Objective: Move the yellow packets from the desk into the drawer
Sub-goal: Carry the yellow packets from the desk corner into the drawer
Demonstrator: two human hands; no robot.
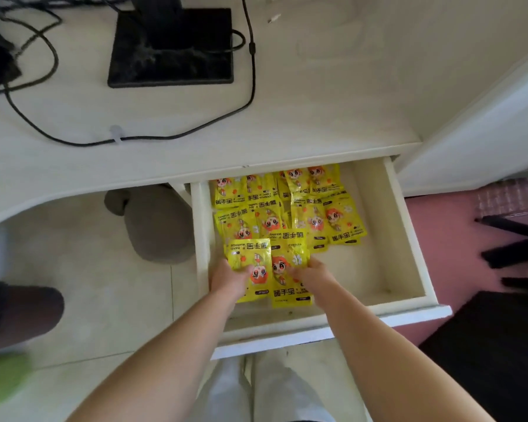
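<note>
The white drawer [406, 239] is pulled open below the desk edge. Several yellow packets [308, 208] with a red cartoon figure lie spread over its back and middle. Both my hands reach into the drawer's front left part. My left hand [227, 280] holds a yellow packet [249, 254] by its lower left edge. My right hand [313, 275] grips the right side of a second yellow packet [287, 266] that lies next to the first. Both packets overlap the ones on the drawer floor. I see no packets on the desk top.
On the white desk [317, 111] stand a black monitor base [171, 47] and loose black cables [134, 137]. A grey slipper [156, 223] lies on the tiled floor under the desk. A pink rug [454, 245] and dark furniture legs are to the right.
</note>
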